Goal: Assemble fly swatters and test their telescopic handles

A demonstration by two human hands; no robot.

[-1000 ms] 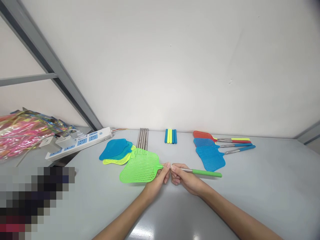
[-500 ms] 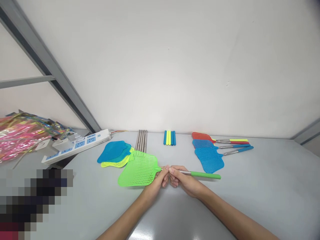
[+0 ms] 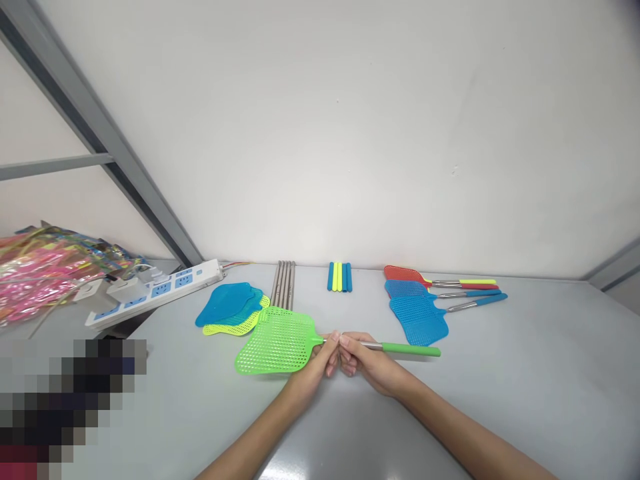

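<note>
A green fly swatter (image 3: 277, 341) lies low over the grey table (image 3: 525, 373), its mesh head to the left and its green grip (image 3: 411, 349) to the right. My left hand (image 3: 320, 363) pinches the neck of the green head. My right hand (image 3: 367, 363) pinches the thin metal rod right beside it; the fingertips of both hands nearly touch. A stack of loose blue and yellow swatter heads (image 3: 233, 308) lies just behind the green head.
Several metal rods (image 3: 284, 281) and coloured handle grips (image 3: 340, 276) lie by the wall. Assembled red and blue swatters (image 3: 425, 300) lie at right. A white power strip (image 3: 157, 291) and shiny pink packaging (image 3: 45, 273) sit at left. A blurred patch covers the lower left.
Both hands and the green swatter have sunk slightly lower in view since a second ago. The pinch on head and rod is unchanged.
</note>
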